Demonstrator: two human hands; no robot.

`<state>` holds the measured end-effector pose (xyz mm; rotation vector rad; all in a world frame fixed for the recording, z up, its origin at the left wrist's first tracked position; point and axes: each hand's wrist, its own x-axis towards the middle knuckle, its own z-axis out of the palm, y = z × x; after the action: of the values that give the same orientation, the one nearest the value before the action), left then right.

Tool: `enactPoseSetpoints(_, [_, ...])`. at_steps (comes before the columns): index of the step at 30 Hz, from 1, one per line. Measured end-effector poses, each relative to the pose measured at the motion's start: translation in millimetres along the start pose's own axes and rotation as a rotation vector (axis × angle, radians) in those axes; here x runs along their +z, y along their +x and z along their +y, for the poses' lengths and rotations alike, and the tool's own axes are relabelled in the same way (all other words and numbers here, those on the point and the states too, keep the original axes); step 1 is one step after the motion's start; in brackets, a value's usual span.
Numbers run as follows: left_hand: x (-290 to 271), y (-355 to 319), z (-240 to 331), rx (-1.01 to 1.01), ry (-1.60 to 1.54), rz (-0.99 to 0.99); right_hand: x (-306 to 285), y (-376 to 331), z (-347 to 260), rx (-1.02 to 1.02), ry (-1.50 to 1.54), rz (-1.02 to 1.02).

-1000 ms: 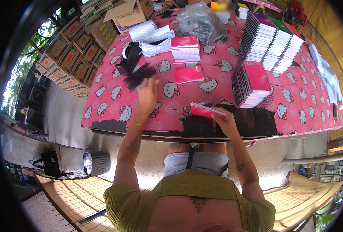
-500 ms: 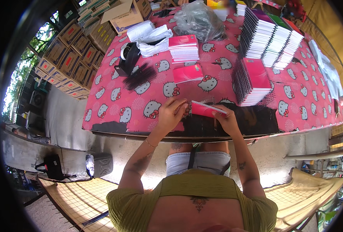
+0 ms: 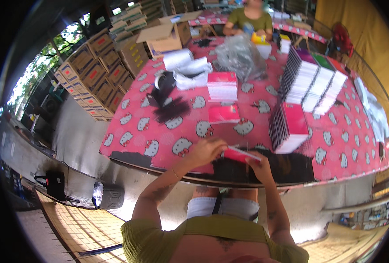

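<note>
A small pink notebook is held tilted above the near edge of the table, its white page edges showing. Its right end is gripped by my right hand, thumb on the cover. My left hand is closed at the notebook's left end, fingertips pressed together; what they pinch is too small to make out. Just beyond lies a thin pink notebook pile, with a taller stack of pink notebooks behind it. Black spiral coils lie loose to the left. On the right stands a stack of coil-bound pink notebooks.
A black tape dispenser, white plastic bags and a clear plastic bag are on the patterned table. Taller bound notebook stacks stand far right. Cardboard boxes fill the left. Another person is across the table.
My view has tilted up, bringing the other person's upper body into sight. My left hand has moved against the notebook's left end, and the notebook is turned more edge-on.
</note>
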<state>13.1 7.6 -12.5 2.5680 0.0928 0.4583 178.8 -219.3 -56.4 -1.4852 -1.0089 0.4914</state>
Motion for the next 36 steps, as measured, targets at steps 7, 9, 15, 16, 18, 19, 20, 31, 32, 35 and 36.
enactPoseSetpoints(7, [-14,7,15,-0.077,-0.058,-0.163,9,-3,-2,0.010,0.124,-0.022])
enactPoseSetpoints(9, [-12,6,23,0.076,-0.018,-0.028,9,-6,2,-0.029,0.109,-0.004])
enactPoseSetpoints(15, [-9,14,24,0.138,0.142,-0.008,8,-11,-3,-0.014,0.049,0.029])
enactPoseSetpoints(16, [-7,14,29,0.141,0.284,0.068,9,-11,-3,-0.011,0.068,0.047])
enactPoseSetpoints(18, [3,13,44,0.143,0.565,0.220,11,-13,-3,0.000,0.105,0.083])
enactPoseSetpoints(19, [14,9,50,0.092,0.573,0.220,14,-14,-5,-0.015,0.109,0.125])
enactPoseSetpoints(20, [28,2,57,0.039,0.582,0.222,17,-14,-11,-0.031,0.113,0.163])
enactPoseSetpoints(31, [69,-45,63,0.063,0.513,0.106,22,-17,-42,0.087,0.243,0.200])
enactPoseSetpoints(32, [61,-31,63,0.038,0.544,0.178,21,-17,-37,0.080,0.226,0.190])
enactPoseSetpoints(35, [16,20,74,-0.084,0.631,0.321,29,-21,-33,0.055,0.261,0.176])
enactPoseSetpoints(36, [23,11,75,-0.054,0.590,0.280,29,-22,-37,0.072,0.305,0.194])
